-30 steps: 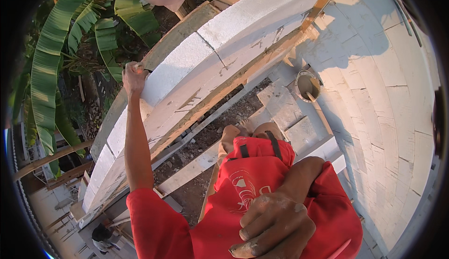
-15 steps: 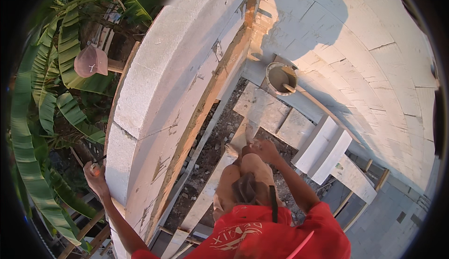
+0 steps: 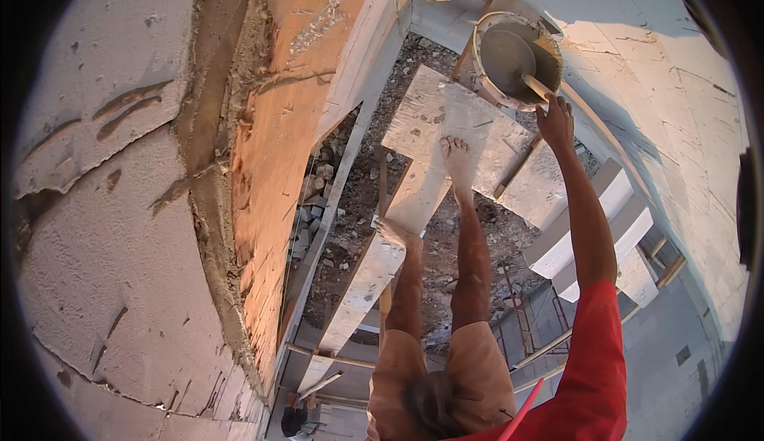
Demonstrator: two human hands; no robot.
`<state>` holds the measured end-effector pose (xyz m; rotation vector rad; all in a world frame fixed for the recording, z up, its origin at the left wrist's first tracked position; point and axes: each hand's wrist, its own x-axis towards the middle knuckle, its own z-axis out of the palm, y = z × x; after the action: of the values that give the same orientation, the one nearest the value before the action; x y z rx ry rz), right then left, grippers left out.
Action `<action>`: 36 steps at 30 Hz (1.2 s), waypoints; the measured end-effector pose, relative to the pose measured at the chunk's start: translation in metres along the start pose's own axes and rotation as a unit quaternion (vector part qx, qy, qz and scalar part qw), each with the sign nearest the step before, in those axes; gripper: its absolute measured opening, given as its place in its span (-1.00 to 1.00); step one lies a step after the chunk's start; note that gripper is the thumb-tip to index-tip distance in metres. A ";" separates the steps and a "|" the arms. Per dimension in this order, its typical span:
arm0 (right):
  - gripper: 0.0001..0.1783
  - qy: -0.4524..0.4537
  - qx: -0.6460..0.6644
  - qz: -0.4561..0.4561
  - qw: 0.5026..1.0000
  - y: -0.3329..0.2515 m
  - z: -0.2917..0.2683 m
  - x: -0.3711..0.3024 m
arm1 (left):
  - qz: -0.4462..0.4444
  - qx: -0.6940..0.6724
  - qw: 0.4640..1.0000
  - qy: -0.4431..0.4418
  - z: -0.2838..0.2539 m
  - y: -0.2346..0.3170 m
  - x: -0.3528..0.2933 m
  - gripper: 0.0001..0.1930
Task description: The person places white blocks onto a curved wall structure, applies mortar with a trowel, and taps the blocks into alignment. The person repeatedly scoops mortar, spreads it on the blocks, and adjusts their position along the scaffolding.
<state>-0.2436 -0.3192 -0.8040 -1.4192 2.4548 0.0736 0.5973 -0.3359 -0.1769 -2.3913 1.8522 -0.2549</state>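
Observation:
My right hand (image 3: 555, 126) reaches out at the upper right to the rim of a bucket (image 3: 480, 63). Its fingers look apart, at the end of a pale wooden handle (image 3: 539, 87); I see no firm grip around it. The handle leans over the rim, and the tool's other end is hidden in the bucket. Grey wet mortar (image 3: 506, 53) fills the lower part of the bucket. My left hand is out of the picture.
I stand barefoot on a narrow plank (image 3: 360, 294) and a wider board (image 3: 434, 119) above rubble (image 3: 434, 282). A block wall (image 3: 111, 226) with a mortar-smeared timber (image 3: 278, 146) rises at left. White blocks (image 3: 593, 222) lie at right beside another wall (image 3: 668, 115).
My right hand has gone from beside my knee out to the bucket. My left hand has left the wall's outer edge and the view. The view has swung, and my legs are straighter.

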 end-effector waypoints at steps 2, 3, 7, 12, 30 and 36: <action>-0.49 0.010 -0.039 -0.018 0.999 0.002 0.024 0.033 | 0.001 0.006 0.999 -0.032 0.022 0.033 -0.001 -0.48; -0.48 0.012 -0.073 -0.031 0.997 0.003 0.036 0.047 | 0.002 0.007 0.999 -0.044 0.033 0.046 -0.002 -0.48; -0.43 -0.075 -0.207 -0.049 0.974 0.016 0.073 0.082 | 0.000 0.009 0.997 -0.076 0.058 0.082 -0.005 -0.48; -0.44 -0.075 -0.234 -0.105 0.964 0.032 0.105 0.098 | -0.007 0.006 0.994 -0.110 0.084 0.106 -0.011 -0.48; -0.48 -0.154 -0.122 -0.036 0.980 -0.009 -0.022 0.101 | 0.012 -0.044 0.984 -0.174 0.165 0.157 -0.017 -0.48; -0.61 -0.131 -0.093 0.014 0.987 0.029 -0.049 0.031 | 0.016 -0.055 0.982 -0.182 0.168 0.159 -0.020 -0.48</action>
<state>-0.2937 -0.3397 -0.7694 -1.3485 2.2977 0.4768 0.4749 -0.3601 -0.3720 -2.2807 1.7680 0.2784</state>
